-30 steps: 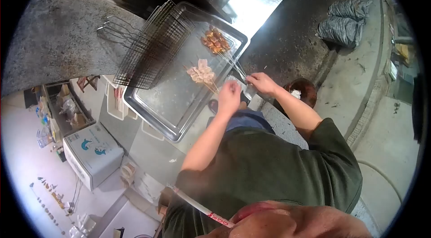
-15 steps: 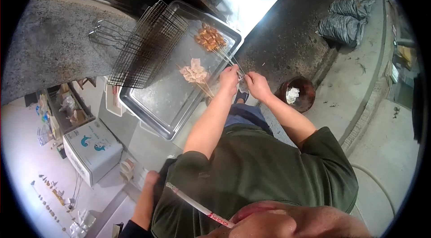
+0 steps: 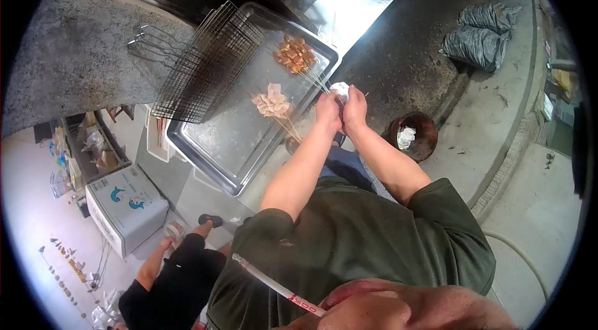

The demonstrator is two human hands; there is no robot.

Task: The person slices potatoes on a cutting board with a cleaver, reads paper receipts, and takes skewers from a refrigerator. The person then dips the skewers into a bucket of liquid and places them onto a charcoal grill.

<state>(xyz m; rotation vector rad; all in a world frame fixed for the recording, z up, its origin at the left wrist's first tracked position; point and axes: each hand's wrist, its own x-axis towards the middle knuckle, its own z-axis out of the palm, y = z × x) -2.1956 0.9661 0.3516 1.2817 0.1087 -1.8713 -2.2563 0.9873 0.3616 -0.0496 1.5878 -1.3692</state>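
Observation:
Skewers of browned meat cubes point(image 3: 294, 55) lie on the metal tray point(image 3: 232, 185), their sticks reaching past its edge to my hands. My left hand point(image 3: 328, 111) is closed round the stick ends. Against it, my right hand point(image 3: 355, 108) is closed on a crumpled white or silvery piece point(image 3: 340, 88) that wraps or covers the ends; its fingers are partly hidden. Beside the browned meat, on the same tray, are pale meat skewers point(image 3: 272, 103) with sticks pointing toward my left forearm.
Wire grill baskets point(image 3: 208, 65) lean over the tray's left part. At the right are a round bin point(image 3: 425, 137) with white scrap inside and grey bags point(image 3: 476, 47). A person in black point(image 3: 171, 286) is at lower left, near a white box point(image 3: 128, 208).
My hands have come together at the stick ends, and the crumpled white piece now shows between them. The person in black has come further into view at lower left.

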